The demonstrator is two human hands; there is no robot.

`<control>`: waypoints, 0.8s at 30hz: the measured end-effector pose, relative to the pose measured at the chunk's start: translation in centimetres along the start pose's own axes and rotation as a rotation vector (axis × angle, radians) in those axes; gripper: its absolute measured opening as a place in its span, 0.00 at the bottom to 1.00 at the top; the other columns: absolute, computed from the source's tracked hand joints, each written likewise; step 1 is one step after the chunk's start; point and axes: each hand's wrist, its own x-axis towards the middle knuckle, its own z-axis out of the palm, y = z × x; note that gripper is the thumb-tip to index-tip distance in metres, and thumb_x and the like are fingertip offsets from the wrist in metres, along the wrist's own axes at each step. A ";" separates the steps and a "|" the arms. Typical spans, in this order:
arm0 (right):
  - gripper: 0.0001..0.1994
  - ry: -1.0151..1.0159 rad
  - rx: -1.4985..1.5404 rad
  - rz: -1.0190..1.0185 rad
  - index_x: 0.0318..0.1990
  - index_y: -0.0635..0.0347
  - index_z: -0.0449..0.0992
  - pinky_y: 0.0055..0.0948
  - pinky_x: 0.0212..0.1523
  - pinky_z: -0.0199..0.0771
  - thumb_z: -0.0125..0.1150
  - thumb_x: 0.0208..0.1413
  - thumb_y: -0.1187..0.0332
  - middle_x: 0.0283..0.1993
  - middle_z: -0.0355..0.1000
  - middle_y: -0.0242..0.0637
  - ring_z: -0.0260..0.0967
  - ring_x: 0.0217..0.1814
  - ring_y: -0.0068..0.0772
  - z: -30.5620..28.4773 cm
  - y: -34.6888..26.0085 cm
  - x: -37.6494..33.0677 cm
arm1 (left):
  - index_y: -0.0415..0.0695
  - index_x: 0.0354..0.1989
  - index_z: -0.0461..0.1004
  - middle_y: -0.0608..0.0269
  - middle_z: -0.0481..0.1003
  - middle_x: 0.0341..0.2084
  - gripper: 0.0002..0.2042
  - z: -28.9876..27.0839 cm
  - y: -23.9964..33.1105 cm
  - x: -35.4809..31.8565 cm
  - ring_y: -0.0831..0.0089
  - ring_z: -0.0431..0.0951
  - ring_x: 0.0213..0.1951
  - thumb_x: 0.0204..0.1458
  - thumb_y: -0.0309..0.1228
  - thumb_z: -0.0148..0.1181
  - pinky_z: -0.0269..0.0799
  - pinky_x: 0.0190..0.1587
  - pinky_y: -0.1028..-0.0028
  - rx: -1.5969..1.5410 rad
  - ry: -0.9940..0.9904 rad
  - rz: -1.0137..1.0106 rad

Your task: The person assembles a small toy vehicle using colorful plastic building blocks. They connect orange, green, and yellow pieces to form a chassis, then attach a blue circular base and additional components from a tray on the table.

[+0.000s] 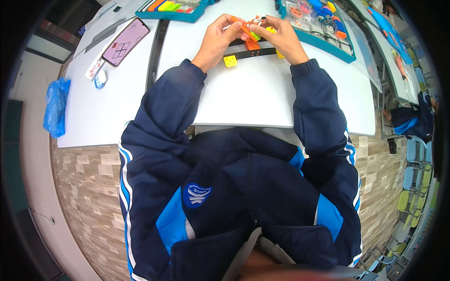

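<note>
1. Nearest, 6 o'clock from view centre: navy jacket w/ bright-blue panels & white-striped sleeves (pixel 225 182).
2. Next, twd 12: white flat-topped table (pixel 243 96).
3. Btwn 12 & 1, above tabletop: build of plastic parts – yellow dotted cube (pixel 230 61), black perforated curved beam (pixel 260 53), orange block (pixel 252 45) past it, small bright-green piece (pixel 255 35).
4. Same spot: L hand (pixel 218 40) pinches long, narrow orange plastic strip (pixel 244 29) btwn thumb & fingers. R hand (pixel 287 41) faces it, close by, fingers curled at build's far R side; can't tell exactly which part it grips, if any.
5. Btwn 10 & 11: phone w/ pinkish screen (pixel 125 42), lying on table.
6. Btwn 9 & 10: crumpled blue plastic bag (pixel 56 107) at table edge.
7. Farther, 11: teal plastic tray (pixel 180 17) w/ coloured bricks; btwn 1 & 2, 2nd teal tray (pixel 328 48) w/ mixed parts.
8. Far out, approx 3: another person's dark sleeve (pixel 422 114), blue & green chairs (pixel 412 150) just below.
</note>
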 end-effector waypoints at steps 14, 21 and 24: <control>0.21 0.013 0.152 0.078 0.37 0.64 0.79 0.25 0.36 0.66 0.66 0.54 0.50 0.30 0.73 0.34 0.67 0.35 0.22 -0.5 0.0 0.2 | 0.38 0.47 0.70 0.55 0.76 0.43 0.12 0.5 0.6 0.2 0.68 0.81 0.46 0.64 0.34 0.53 0.74 0.55 0.71 0.019 -0.037 -0.051; 0.18 -0.082 0.007 0.121 0.41 0.62 0.81 0.22 0.43 0.66 0.63 0.59 0.53 0.35 0.76 0.29 0.67 0.39 0.17 -0.4 0.3 0.4 | 0.35 0.45 0.69 0.52 0.76 0.43 0.09 0.7 0.4 -0.2 0.66 0.82 0.44 0.62 0.28 0.55 0.77 0.51 0.71 0.028 -0.014 -0.053; 0.19 -0.056 -0.007 0.114 0.37 0.62 0.81 0.26 0.37 0.66 0.65 0.56 0.52 0.30 0.75 0.33 0.68 0.35 0.21 -0.4 0.0 -0.2 | 0.35 0.43 0.69 0.52 0.76 0.42 0.08 1.0 0.4 -0.8 0.67 0.82 0.43 0.61 0.26 0.56 0.78 0.50 0.71 0.062 0.006 -0.059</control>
